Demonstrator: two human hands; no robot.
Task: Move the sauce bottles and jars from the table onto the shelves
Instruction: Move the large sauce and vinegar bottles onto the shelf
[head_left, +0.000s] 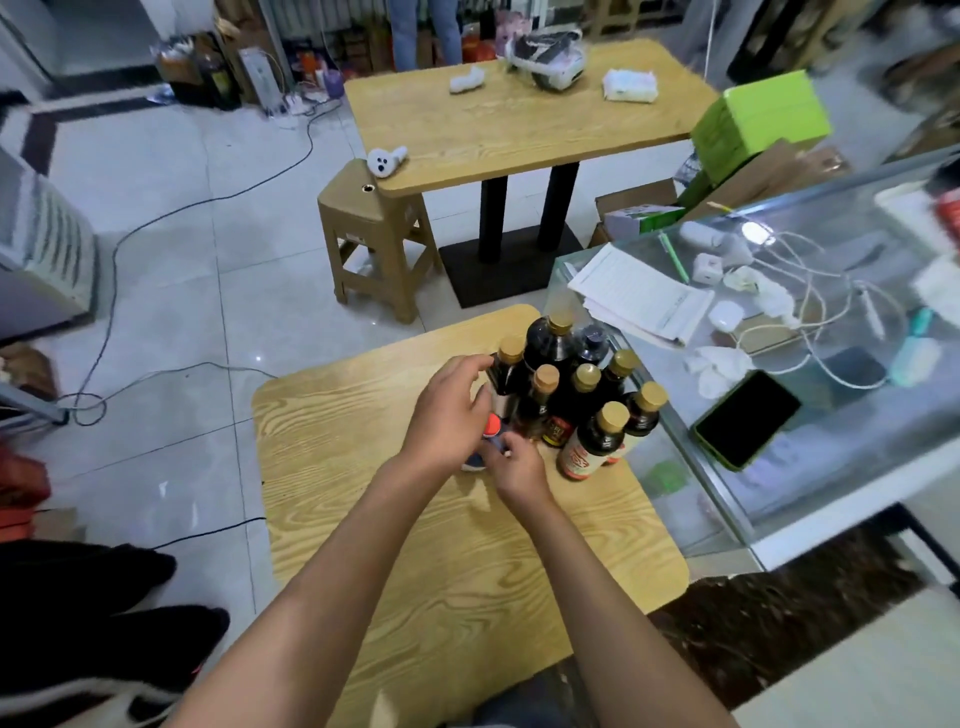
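Wooden table (363, 415): bottles (587, 395) crowd far-right edge, left half bare.

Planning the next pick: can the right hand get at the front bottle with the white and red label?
Probably yes. That bottle stands at the cluster's near edge, with bare table before it and the right hand just beside it.

Both forearms are bare from the near edge of the view to the wrists, with no sleeve showing. The left hand (447, 415) and right hand (517, 470) wear no gloves, rings, watch or bands. Fingernails are short and unpainted.
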